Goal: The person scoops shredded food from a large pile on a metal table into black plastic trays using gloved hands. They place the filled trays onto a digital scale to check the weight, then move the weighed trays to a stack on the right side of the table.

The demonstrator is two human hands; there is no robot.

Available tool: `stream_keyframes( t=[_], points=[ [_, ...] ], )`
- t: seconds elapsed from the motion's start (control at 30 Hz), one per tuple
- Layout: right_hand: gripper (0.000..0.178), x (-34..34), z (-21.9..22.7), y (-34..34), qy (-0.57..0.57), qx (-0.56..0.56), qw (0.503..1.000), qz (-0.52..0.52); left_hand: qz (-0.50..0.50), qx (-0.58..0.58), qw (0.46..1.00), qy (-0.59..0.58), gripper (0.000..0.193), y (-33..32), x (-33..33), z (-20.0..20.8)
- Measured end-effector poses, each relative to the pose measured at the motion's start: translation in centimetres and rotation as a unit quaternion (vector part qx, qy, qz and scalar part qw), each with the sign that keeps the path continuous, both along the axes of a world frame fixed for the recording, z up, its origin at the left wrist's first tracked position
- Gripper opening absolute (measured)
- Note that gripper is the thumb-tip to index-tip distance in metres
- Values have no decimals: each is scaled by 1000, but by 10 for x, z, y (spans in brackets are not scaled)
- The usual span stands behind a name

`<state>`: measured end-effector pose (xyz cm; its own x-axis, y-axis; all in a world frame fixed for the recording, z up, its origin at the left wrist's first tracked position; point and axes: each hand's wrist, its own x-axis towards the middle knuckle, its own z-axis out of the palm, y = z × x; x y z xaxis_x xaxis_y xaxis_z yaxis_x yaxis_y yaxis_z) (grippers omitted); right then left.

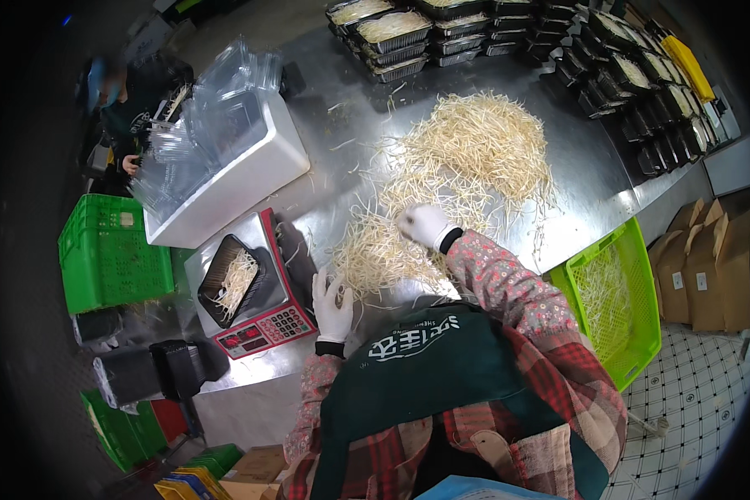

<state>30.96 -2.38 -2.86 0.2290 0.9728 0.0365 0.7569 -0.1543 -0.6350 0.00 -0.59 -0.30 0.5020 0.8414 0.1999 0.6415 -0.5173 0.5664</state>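
Observation:
Both of my hands wear white gloves. My right hand [427, 227] is at the middle of the loose bean sprouts [383, 254], its fingers curled down and closed on some of them. Beside the scale's right edge, my left hand [333, 307] is held with its fingers apart and nothing in them; a few sprouts lie by its fingertips. On the red-framed digital scale [287, 275] sits a black plastic tray [217, 275] partly filled with bean sprouts. A larger heap of sprouts [483, 146] spreads over the steel table [333, 183] beyond my right hand.
Stacked filled trays [396, 33] line the far edge, with more stacks [633, 75] at the far right. A white foam box [292, 142] holds clear lids. Green crates [112, 258] stand left; a lime crate [633, 308] with sprouts is at right. Another person [133, 117] is far left.

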Motion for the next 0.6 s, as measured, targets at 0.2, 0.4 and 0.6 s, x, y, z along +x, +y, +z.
stream_keyframes(
  t=[0.2,0.4,0.6],
  points=[
    [27,23,6,-12,159,-85,980,84,15,-25,998,-57,34,-13,-2,-6],
    [26,64,-21,21,-20,-116,990,-79,6,-21,997,-72,35,-9,11,-3],
    [23,64,-2,22,-13,-112,988,-108,4,-11,996,-88,33,-10,19,-2]
  ],
)
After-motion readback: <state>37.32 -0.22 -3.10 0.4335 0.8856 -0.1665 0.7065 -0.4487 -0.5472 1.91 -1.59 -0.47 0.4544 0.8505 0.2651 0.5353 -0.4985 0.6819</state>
